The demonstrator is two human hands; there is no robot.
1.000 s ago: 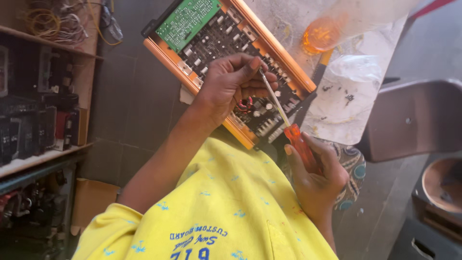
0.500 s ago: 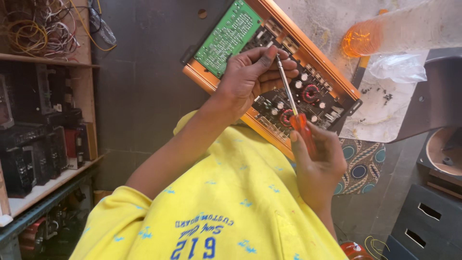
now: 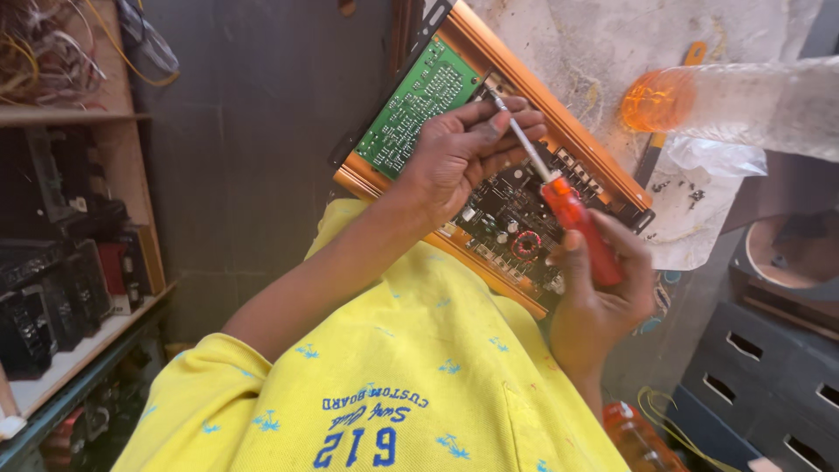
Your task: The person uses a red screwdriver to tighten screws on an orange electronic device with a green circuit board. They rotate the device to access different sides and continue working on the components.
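Far to my left stood a wooden shelf [image 3: 61, 114] with tangled wires [image 3: 35, 52] on top and black electronic units [image 3: 52, 280] stacked below it. My left hand [image 3: 459, 153] lay on the open amplifier [image 3: 489, 175], an orange-framed case that rested tilted at the edge of the surface [image 3: 594, 44] and over my lap. Its green circuit board [image 3: 411, 109] showed just left of my knuckles, and the darker board with its copper coil [image 3: 524, 245] lay lower and to the right. My left grip was narrow, the fingertips [image 3: 498, 122] pinched around the metal shaft of the screwdriver [image 3: 559, 201] close to its tip, which met the case near the upper rim. The shaft ran down and right to the red handle, and my right hand [image 3: 603, 297] had its grip closed tight around that handle, thumb pressed along it, just beside the lower edge of the amplifier. Further right, a clear plastic bottle [image 3: 752, 100] with an orange end lay on its side over a crumpled plastic bag [image 3: 699, 201]. Dark drawers [image 3: 760, 367] stood at the far right, below the surface.
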